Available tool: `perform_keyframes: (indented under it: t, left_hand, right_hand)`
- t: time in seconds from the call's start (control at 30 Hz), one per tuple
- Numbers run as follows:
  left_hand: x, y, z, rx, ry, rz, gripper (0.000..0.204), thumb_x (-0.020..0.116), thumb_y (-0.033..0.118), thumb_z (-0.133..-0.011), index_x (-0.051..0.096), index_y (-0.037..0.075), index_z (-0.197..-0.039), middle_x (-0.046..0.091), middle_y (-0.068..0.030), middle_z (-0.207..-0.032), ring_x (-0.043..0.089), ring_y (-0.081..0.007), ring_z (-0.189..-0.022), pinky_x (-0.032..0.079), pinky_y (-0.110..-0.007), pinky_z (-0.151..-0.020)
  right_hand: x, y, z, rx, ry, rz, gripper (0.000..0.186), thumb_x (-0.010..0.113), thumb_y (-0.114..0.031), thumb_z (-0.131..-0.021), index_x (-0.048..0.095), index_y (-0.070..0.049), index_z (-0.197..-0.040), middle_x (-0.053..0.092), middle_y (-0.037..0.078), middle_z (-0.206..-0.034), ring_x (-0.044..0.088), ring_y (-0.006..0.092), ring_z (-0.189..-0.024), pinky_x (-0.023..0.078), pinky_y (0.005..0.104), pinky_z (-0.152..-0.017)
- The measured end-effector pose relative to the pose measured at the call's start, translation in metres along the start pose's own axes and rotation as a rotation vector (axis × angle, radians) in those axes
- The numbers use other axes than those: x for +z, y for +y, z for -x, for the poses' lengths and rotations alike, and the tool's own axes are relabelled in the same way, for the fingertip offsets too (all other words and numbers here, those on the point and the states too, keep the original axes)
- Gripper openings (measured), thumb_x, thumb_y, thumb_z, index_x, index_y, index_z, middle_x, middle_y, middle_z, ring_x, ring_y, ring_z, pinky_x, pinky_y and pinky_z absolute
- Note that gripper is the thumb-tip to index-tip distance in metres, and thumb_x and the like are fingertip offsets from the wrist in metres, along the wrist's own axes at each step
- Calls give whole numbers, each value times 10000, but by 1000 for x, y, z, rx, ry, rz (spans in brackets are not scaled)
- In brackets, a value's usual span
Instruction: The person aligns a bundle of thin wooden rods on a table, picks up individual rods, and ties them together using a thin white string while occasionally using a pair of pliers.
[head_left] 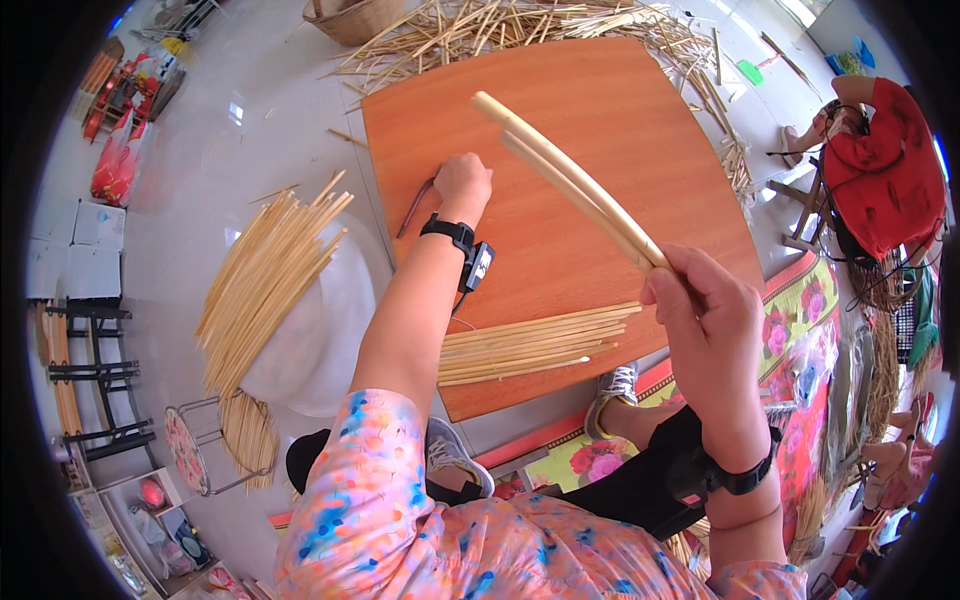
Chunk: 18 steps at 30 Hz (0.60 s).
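Clasped in the right hand (705, 325) are two pale cane strips (570, 180), raised slanting over the orange board (600, 110). Left hand (463, 182) rests closed on the board beside a dark curved tool (415, 205); its fingers are hidden, so what it holds is unclear.

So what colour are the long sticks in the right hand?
Pale cream-yellow, like dried cane. The sticks held by the right hand show best in the head view, against the orange-brown board.
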<state>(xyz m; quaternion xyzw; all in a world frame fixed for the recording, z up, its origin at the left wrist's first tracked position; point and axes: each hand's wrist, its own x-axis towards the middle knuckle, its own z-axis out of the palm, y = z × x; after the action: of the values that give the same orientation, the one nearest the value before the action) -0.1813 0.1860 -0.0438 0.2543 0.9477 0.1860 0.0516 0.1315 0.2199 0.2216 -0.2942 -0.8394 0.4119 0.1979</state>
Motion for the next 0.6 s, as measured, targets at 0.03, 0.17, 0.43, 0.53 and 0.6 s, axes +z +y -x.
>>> perform_keyframes:
  t: [0.03,0.17,0.43,0.53,0.6]
  left_hand:
    - [0,7,2,-27,20,-6,162,634,189,-857,731,60,-851,706,-158,-924,688,-333,-889,567,-421,-745]
    - [-2,25,3,14,-25,-202,203,534,82,-873,734,53,-858,703,-172,-913,692,-337,-881,568,-417,-747]
    - [-51,-5,10,-60,-283,256,257,651,258,-833,694,5,-837,705,-155,-823,673,-261,-766,526,-363,-692]
    - [-88,-16,34,73,-131,703,187,637,194,-868,672,11,-850,663,-66,-762,585,-137,-657,468,-281,-592]
    - [-147,10,67,82,-262,1221,99,559,107,-922,627,36,-906,651,-51,-941,508,-59,-656,411,-194,-553]
  right_hand:
    - [-1,0,0,9,6,5,81,623,-48,-875,647,24,-904,578,87,-636,498,129,-530,398,278,-503]
    - [-3,2,0,-234,108,68,101,649,-30,-851,645,13,-942,619,131,-720,590,239,-580,458,318,-539]
    - [-6,5,-3,-385,239,93,108,661,-43,-838,642,0,-936,626,154,-750,615,325,-639,486,367,-571]
    - [-8,8,-3,-397,305,66,98,656,-45,-841,643,-2,-928,635,158,-759,624,324,-650,496,363,-585]
    - [-12,14,-5,-406,383,54,105,655,-49,-847,653,0,-939,649,151,-768,634,303,-649,503,347,-590]
